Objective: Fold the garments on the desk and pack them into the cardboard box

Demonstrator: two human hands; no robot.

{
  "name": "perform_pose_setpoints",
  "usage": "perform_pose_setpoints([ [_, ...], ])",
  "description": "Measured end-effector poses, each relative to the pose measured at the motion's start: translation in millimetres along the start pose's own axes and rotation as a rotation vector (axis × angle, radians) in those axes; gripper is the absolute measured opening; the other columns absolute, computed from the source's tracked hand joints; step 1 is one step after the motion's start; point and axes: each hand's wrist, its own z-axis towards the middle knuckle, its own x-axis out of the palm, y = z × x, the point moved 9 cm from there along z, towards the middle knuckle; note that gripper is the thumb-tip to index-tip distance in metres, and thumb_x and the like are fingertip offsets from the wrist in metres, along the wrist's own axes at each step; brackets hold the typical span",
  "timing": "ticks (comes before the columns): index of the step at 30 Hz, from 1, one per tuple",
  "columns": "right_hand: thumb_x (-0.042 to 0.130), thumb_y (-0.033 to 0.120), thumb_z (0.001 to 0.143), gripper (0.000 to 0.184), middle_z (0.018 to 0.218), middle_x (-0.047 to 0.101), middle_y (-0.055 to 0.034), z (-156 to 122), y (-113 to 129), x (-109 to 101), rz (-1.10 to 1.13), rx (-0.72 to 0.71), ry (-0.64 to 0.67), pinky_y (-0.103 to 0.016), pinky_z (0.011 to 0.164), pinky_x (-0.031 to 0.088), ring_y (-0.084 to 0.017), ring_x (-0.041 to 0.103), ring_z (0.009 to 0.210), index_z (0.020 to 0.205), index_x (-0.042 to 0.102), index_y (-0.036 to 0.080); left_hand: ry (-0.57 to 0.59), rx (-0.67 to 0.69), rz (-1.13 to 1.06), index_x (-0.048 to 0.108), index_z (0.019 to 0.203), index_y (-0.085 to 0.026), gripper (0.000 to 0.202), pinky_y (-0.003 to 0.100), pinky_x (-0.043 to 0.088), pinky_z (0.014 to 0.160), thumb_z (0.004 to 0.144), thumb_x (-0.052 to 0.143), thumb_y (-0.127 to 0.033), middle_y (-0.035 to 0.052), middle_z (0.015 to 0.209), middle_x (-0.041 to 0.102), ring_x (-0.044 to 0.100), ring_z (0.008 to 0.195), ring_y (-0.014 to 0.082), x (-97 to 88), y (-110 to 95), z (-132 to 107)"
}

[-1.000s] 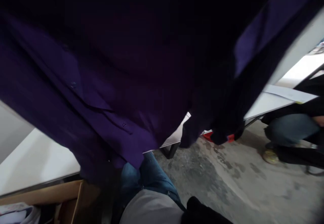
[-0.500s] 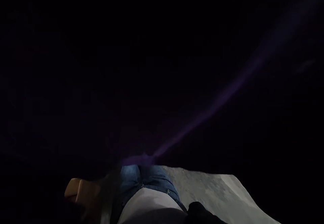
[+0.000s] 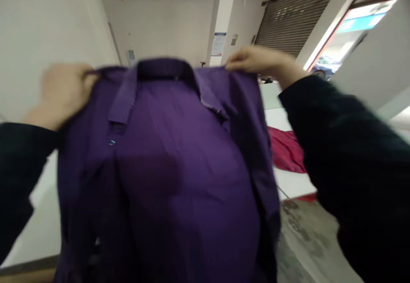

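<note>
A dark purple button-up shirt [image 3: 192, 155] hangs spread out in front of me, its collar at the top and its front open. My left hand [image 3: 65, 91], blurred by motion, is closed on the shirt's shoulder at the left. At the other shoulder, my right hand [image 3: 256, 60] pinches the cloth between thumb and fingers. Both arms are raised and stretched forward in dark sleeves. The lower end of the shirt runs out of view at the bottom.
Behind the shirt on the right, a red cloth [image 3: 286, 150] lies on a white table [image 3: 294, 182]. A white pillar [image 3: 222, 14] with a posted notice stands farther back. Roller shutters [image 3: 288, 18] line the right, above concrete floor [image 3: 310, 227].
Half a second ago dark cloth covered nearly the whole view, with jeans and floor showing below. Now the purple shirt is held away from me, and both hands and the room are visible.
</note>
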Motion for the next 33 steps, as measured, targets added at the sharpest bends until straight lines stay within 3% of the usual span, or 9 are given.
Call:
perform_pose_setpoints([
  [2, 0.046, 0.018, 0.097, 0.027, 0.094, 0.069, -0.0062, -5, 14, 18, -0.049, 0.063, 0.071, -0.023, 0.080, 0.046, -0.011, 0.061, 0.082, 0.104, 0.068, 0.003, 0.066, 0.018, 0.035, 0.060, 0.127, -0.008, 0.051, 0.051, 0.039, 0.099, 0.101, 0.034, -0.043, 0.0096, 0.115, 0.064, 0.054, 0.121, 0.0364, -8.1, -19, -3],
  [5, 0.049, 0.010, 0.092, 0.025, 0.101, 0.072, -0.0118, -26, 30, 42, -0.042, 0.126, 0.169, -0.021, 0.077, 0.046, -0.013, 0.061, 0.082, 0.106, 0.070, 0.003, 0.297, 0.010, 0.093, 0.066, 0.119, -0.012, 0.045, 0.041, 0.046, 0.093, 0.099, 0.035, -0.039, 0.0152, 0.112, 0.069, 0.061, 0.112, 0.0319, -2.7, -36, -23],
  [9, 0.049, 0.012, 0.091, 0.028, 0.103, 0.073, -0.0108, -79, 51, 23, -0.048, 0.190, 0.256, -0.021, 0.076, 0.046, -0.016, 0.064, 0.086, 0.106, 0.072, 0.008, 0.534, -0.047, 0.084, 0.068, 0.114, -0.018, 0.045, 0.038, 0.049, 0.088, 0.096, 0.033, -0.042, 0.0148, 0.117, 0.069, 0.063, 0.111, 0.0315, -37.5, -42, -65],
  [11, 0.048, 0.013, 0.091, 0.029, 0.106, 0.073, -0.0112, -101, 60, 9, -0.051, 0.211, 0.273, -0.021, 0.078, 0.046, -0.017, 0.065, 0.090, 0.108, 0.072, 0.009, 0.588, -0.068, 0.074, 0.068, 0.114, -0.020, 0.046, 0.037, 0.050, 0.086, 0.096, 0.033, -0.043, 0.0144, 0.119, 0.069, 0.063, 0.111, 0.0315, -59.5, -42, -81],
  [13, 0.048, 0.014, 0.092, 0.030, 0.110, 0.072, -0.0120, -109, 65, 7, -0.055, 0.224, 0.272, -0.021, 0.082, 0.045, -0.018, 0.065, 0.096, 0.110, 0.072, 0.010, 0.610, -0.084, 0.077, 0.068, 0.114, -0.021, 0.046, 0.037, 0.050, 0.086, 0.095, 0.034, -0.045, 0.0147, 0.121, 0.068, 0.063, 0.111, 0.0319, -69.1, -38, -88],
  [15, 0.047, 0.014, 0.092, 0.031, 0.113, 0.071, -0.0122, -105, 64, 14, -0.064, 0.237, 0.261, -0.021, 0.085, 0.045, -0.019, 0.065, 0.101, 0.111, 0.072, 0.011, 0.621, -0.108, 0.086, 0.068, 0.114, -0.020, 0.048, 0.039, 0.050, 0.086, 0.095, 0.033, -0.047, 0.0158, 0.122, 0.067, 0.063, 0.111, 0.0330, -64.2, -32, -87],
  [20, 0.045, 0.014, 0.093, 0.034, 0.117, 0.070, -0.0134, -64, 49, 40, -0.097, 0.291, 0.197, -0.023, 0.090, 0.044, -0.021, 0.063, 0.108, 0.115, 0.071, 0.013, 0.619, -0.145, 0.109, 0.066, 0.118, -0.019, 0.052, 0.042, 0.050, 0.086, 0.095, 0.029, -0.047, 0.0190, 0.123, 0.066, 0.062, 0.112, 0.0364, -28.8, -19, -59],
  [27, 0.044, 0.019, 0.096, 0.035, 0.123, 0.066, -0.0173, -7, 34, 48, -0.112, 0.374, 0.096, -0.028, 0.094, 0.044, -0.024, 0.061, 0.113, 0.121, 0.067, 0.013, 0.590, -0.141, 0.152, 0.066, 0.119, -0.016, 0.057, 0.043, 0.049, 0.085, 0.095, 0.025, -0.048, 0.0207, 0.120, 0.067, 0.061, 0.112, 0.0374, 8.6, -11, -23],
  [33, 0.045, 0.024, 0.097, 0.033, 0.122, 0.065, -0.0209, 12, 26, 79, -0.084, 0.425, 0.059, -0.031, 0.093, 0.046, -0.026, 0.062, 0.112, 0.118, 0.067, 0.012, 0.569, -0.153, 0.171, 0.068, 0.115, -0.015, 0.055, 0.043, 0.050, 0.082, 0.095, 0.028, -0.046, 0.0230, 0.116, 0.067, 0.063, 0.108, 0.0377, 27.4, 0, -10],
])
